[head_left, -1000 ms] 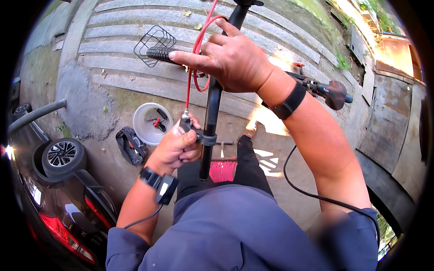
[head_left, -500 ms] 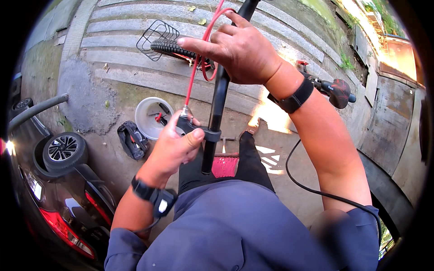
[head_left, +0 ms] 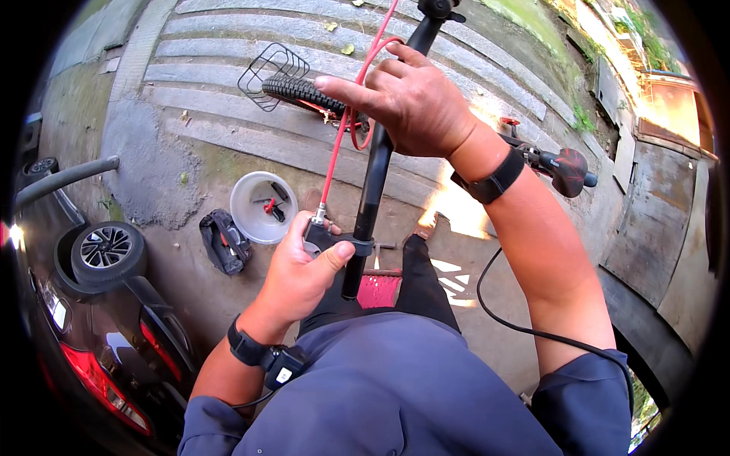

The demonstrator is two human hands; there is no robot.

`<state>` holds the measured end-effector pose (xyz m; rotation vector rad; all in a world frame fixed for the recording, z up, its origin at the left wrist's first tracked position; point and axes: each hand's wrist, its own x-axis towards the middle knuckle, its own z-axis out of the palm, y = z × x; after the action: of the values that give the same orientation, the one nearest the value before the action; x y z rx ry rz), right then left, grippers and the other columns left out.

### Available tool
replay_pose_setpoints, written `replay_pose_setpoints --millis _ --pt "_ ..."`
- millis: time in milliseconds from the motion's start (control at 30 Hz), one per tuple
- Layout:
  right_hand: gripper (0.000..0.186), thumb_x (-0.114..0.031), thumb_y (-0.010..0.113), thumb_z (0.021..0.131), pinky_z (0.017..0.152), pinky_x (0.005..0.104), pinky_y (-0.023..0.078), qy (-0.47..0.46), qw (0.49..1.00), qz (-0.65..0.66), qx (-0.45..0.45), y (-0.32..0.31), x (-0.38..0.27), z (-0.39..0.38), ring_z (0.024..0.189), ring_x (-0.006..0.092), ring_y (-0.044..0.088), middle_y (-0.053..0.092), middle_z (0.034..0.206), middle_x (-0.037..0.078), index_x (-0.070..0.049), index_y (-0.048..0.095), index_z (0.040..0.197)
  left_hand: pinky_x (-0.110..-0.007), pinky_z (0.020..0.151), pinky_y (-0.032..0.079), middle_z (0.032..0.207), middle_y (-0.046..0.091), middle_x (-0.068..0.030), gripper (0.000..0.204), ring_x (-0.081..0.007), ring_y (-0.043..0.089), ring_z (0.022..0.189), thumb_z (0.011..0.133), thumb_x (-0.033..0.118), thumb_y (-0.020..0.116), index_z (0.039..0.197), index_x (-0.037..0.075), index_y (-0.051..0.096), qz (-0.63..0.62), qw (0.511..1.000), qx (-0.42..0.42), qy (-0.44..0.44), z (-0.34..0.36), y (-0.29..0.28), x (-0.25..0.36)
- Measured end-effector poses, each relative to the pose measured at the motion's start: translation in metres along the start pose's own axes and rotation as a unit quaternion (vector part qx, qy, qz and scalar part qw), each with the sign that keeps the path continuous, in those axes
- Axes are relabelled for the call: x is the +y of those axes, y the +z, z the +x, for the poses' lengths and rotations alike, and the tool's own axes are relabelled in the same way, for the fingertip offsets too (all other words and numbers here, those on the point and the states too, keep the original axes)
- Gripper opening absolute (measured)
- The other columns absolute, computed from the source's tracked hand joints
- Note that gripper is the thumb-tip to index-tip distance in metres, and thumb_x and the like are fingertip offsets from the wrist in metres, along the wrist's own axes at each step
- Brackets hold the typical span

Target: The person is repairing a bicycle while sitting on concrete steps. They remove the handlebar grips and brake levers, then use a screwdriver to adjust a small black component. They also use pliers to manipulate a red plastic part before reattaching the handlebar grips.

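On the ground (head_left: 217, 292), bucket (head_left: 241, 204) of red-and-black items (head_left: 271, 206); above, hands (head_left: 295, 267) (head_left: 418, 110) closed on bracket (head_left: 327, 236) and bar (head_left: 373, 188).

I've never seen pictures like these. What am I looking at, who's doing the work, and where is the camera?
There is no machine at work: these are a person's own bare hands. The view looks down from a camera worn on the head; its wide fisheye lens bends straight edges near the rim.

The left hand holds a black fitting that rings a black tube. The right hand appears to grip the tube higher up, beside a looped red cable.

On the ground stand a whitish bucket with small items inside and, beside it, a dark pouch. Beyond are a treaded tyre and a wire basket.
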<state>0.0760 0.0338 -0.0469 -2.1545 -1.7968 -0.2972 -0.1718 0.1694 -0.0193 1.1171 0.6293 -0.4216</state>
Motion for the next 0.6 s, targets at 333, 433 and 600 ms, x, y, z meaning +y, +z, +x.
replay_pose_setpoints --millis 333,433,600 --pt "0.065 -0.013 0.067 0.077 0.089 0.0351 0.046 0.032 0.999 -0.033 0.028 -0.003 0.002 -0.004 0.087 0.0209 0.061 0.058 0.079 0.0 -0.027 0.048 0.138 -0.024 0.041 0.026 0.06 0.039 0.0025 0.029 -0.007 0.032 0.041 0.093 0.031 0.068 0.11 0.016 0.049 -0.276 0.931 -0.21 -0.109 0.035 -0.03 -0.042" --pt "0.057 -0.011 0.066 0.077 0.09 0.0355 0.044 0.081 0.992 -0.026 0.097 0.002 0.0 -0.016 0.092 0.0216 0.061 0.061 0.088 0.0 -0.024 0.051 0.131 -0.024 0.041 0.026 0.06 0.04 0.0025 0.03 -0.0067 0.034 0.041 0.092 0.032 0.07 0.109 0.017 0.05 -0.268 0.931 -0.215 -0.123 0.033 -0.031 -0.041" --pt "0.057 -0.013 0.069 0.075 0.092 0.0377 0.042 0.122 0.988 -0.047 0.08 -0.003 0.002 -0.016 0.096 0.0213 0.062 0.061 0.099 0.0 -0.024 0.052 0.128 -0.024 0.04 0.028 0.063 0.044 0.0027 0.031 -0.0069 0.035 0.041 0.091 0.03 0.071 0.106 0.013 0.05 -0.222 0.959 -0.149 -0.091 0.027 -0.024 -0.028"
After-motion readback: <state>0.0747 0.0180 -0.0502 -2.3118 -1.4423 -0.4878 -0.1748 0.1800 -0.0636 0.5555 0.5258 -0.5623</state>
